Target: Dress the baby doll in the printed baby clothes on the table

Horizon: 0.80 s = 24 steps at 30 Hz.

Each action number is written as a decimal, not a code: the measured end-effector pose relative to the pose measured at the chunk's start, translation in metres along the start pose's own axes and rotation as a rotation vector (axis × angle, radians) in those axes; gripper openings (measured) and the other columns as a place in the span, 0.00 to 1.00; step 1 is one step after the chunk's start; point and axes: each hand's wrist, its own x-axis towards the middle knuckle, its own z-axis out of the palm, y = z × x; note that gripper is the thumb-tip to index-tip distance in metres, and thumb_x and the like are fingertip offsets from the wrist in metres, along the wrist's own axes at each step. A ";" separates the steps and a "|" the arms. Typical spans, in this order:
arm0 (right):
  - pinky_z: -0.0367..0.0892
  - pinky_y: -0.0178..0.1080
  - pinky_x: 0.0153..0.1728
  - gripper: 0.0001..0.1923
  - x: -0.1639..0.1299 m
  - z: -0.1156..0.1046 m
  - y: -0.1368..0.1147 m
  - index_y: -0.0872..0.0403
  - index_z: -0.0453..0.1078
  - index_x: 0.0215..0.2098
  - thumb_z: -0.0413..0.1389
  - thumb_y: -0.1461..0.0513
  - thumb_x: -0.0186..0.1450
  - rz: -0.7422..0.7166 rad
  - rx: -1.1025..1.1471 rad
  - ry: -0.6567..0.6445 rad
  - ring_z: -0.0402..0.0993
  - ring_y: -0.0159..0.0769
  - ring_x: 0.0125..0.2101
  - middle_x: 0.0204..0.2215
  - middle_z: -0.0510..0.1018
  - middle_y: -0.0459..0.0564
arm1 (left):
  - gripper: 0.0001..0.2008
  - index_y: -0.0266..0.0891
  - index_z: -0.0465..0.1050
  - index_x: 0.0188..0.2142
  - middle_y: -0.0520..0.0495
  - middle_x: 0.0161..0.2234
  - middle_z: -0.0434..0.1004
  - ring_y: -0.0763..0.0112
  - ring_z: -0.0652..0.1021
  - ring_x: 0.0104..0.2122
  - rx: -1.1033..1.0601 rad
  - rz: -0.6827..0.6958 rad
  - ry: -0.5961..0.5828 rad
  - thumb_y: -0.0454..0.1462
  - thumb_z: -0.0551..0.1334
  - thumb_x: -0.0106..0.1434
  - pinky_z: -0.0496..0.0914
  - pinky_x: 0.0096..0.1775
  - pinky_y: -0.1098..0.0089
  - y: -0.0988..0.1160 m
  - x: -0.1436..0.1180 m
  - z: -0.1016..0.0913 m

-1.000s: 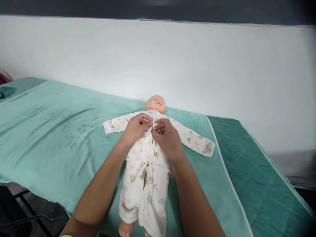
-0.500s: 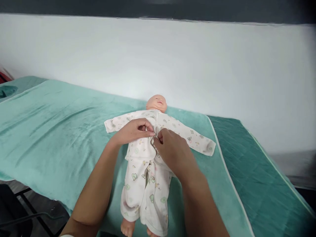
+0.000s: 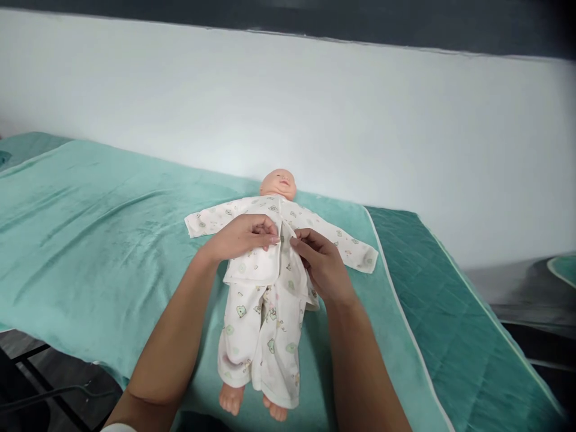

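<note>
A baby doll (image 3: 279,183) lies on its back, head away from me, with both arms spread out. It wears a white patterned jacket (image 3: 252,267) and matching trousers (image 3: 243,327); its bare feet point towards me. The jacket front is parted below the chest. My left hand (image 3: 252,235) pinches the jacket's left front edge between thumb and fingers. Opposite it, my right hand (image 3: 321,261) pinches the other front edge and holds it lifted to the right. Any fastener at the fingertips is too small to make out.
A light green blanket (image 3: 112,240) covers the table under the doll. Darker green quilted cloth (image 3: 432,282) shows at the right. A white wall (image 3: 288,108) rises behind. At the lower left are dark metal legs (image 3: 49,384) and a cable.
My right hand has moved slightly right, drawing its jacket edge away from the left one, so the gap at the front is wider. The camera view has tilted a little.
</note>
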 end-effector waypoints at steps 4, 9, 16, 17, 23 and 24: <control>0.55 0.30 0.21 0.13 0.000 0.001 -0.001 0.52 0.72 0.33 0.67 0.54 0.58 0.021 0.122 -0.027 0.57 0.24 0.21 0.22 0.65 0.39 | 0.15 0.36 0.73 0.34 0.50 0.25 0.75 0.77 0.72 0.24 -0.080 -0.057 -0.030 0.46 0.67 0.61 0.64 0.25 0.76 0.001 0.001 0.003; 0.57 0.29 0.20 0.12 -0.001 0.005 -0.001 0.51 0.75 0.34 0.67 0.53 0.59 0.014 0.019 -0.032 0.60 0.25 0.20 0.19 0.66 0.39 | 0.15 0.34 0.75 0.35 0.48 0.26 0.77 0.75 0.76 0.25 -0.173 -0.065 -0.053 0.45 0.69 0.59 0.71 0.29 0.73 -0.004 0.003 0.002; 0.64 0.30 0.24 0.14 0.001 0.003 0.000 0.51 0.76 0.36 0.71 0.57 0.54 0.010 -0.006 -0.046 0.66 0.26 0.22 0.23 0.72 0.41 | 0.12 0.33 0.77 0.36 0.47 0.28 0.78 0.74 0.78 0.26 -0.222 -0.067 -0.045 0.42 0.69 0.60 0.74 0.30 0.72 -0.005 0.003 0.002; 0.64 0.31 0.24 0.15 0.001 0.003 0.000 0.52 0.75 0.35 0.71 0.57 0.53 0.015 -0.002 -0.050 0.66 0.26 0.22 0.23 0.72 0.41 | 0.12 0.33 0.77 0.35 0.47 0.28 0.78 0.74 0.78 0.26 -0.226 -0.069 -0.041 0.42 0.70 0.60 0.74 0.30 0.72 -0.006 0.003 0.002; 0.65 0.32 0.26 0.17 -0.001 0.006 -0.004 0.53 0.72 0.35 0.72 0.57 0.52 0.025 -0.017 -0.090 0.69 0.27 0.24 0.24 0.74 0.41 | 0.15 0.33 0.75 0.32 0.49 0.26 0.78 0.75 0.78 0.25 -0.243 -0.072 -0.030 0.43 0.72 0.57 0.74 0.30 0.73 -0.008 0.005 0.003; 0.66 0.32 0.26 0.17 -0.002 0.007 -0.004 0.53 0.72 0.35 0.72 0.57 0.53 0.026 -0.023 -0.096 0.69 0.28 0.25 0.25 0.74 0.41 | 0.15 0.33 0.74 0.32 0.49 0.26 0.78 0.75 0.77 0.24 -0.242 -0.073 -0.032 0.44 0.72 0.57 0.74 0.29 0.73 -0.008 0.005 0.003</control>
